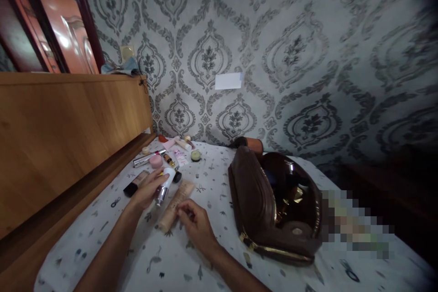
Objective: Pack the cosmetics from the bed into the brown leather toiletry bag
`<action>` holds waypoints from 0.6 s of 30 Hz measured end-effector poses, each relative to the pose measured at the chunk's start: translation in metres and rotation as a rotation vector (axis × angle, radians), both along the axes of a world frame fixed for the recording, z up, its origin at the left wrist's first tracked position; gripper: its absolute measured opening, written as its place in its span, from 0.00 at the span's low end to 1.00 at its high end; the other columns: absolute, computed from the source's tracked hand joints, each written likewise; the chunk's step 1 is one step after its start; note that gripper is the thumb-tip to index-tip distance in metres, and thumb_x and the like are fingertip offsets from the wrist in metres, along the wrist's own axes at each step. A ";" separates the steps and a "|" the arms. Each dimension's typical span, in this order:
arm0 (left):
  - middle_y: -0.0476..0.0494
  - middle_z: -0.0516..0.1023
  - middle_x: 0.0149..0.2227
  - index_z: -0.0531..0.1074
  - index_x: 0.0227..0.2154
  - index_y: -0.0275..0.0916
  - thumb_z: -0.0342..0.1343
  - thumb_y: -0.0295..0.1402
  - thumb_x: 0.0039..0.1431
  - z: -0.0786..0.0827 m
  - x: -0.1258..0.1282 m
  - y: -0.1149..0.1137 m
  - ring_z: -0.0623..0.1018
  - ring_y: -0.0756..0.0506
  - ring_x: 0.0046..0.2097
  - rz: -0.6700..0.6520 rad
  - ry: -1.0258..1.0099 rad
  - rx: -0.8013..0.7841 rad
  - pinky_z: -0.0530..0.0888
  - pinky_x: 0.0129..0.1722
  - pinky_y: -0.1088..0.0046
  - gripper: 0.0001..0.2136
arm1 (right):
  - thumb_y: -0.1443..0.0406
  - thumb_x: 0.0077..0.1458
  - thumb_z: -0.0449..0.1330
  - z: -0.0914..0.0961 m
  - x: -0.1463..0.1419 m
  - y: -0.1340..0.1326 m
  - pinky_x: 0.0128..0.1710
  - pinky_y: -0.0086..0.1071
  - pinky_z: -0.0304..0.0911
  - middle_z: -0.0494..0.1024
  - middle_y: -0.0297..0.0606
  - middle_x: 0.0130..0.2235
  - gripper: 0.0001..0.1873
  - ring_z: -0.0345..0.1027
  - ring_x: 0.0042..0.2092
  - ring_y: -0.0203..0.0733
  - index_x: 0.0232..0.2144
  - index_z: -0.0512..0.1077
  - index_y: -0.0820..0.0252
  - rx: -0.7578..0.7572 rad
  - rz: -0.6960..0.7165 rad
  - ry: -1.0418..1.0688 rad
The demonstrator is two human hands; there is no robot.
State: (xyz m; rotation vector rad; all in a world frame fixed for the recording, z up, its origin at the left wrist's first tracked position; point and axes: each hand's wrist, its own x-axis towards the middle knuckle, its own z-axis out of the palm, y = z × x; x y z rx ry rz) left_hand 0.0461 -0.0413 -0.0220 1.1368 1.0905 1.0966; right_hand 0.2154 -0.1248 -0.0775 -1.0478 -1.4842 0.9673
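Two bare hands extend forward from the lower edge of the view over a white patterned cloth (191, 264). The left hand (148, 190) reaches further forward: forearm angled up and to the right, palm turned down, fingers laid across the upper part of a white-and-silver bottle (166, 183). The bottle lies between the hand and a beige tube (174, 207), its silver end towards the wearer. Finger contact is visible; whether the grip is closed cannot be told.

The right hand (196, 226) is positioned nearer the wearer, forearm angled up and to the left, wrist bent, fingers curled inward. Its fingertips are at the right edge of the beige tube, which lies diagonally on the cloth; whether they pinch it cannot be told.

A black-capped bottle (136, 183) is located just left of the left hand. An open brown case (251, 191) stands to the right of both hands.
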 end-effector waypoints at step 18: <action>0.53 0.76 0.31 0.64 0.42 0.41 0.72 0.35 0.41 0.008 0.030 -0.023 0.78 0.51 0.29 -0.175 -0.274 -0.009 0.78 0.29 0.77 0.27 | 0.45 0.54 0.59 0.015 -0.002 -0.005 0.21 0.28 0.55 0.73 0.31 0.27 0.22 0.63 0.23 0.35 0.34 0.64 0.57 -0.129 0.004 0.372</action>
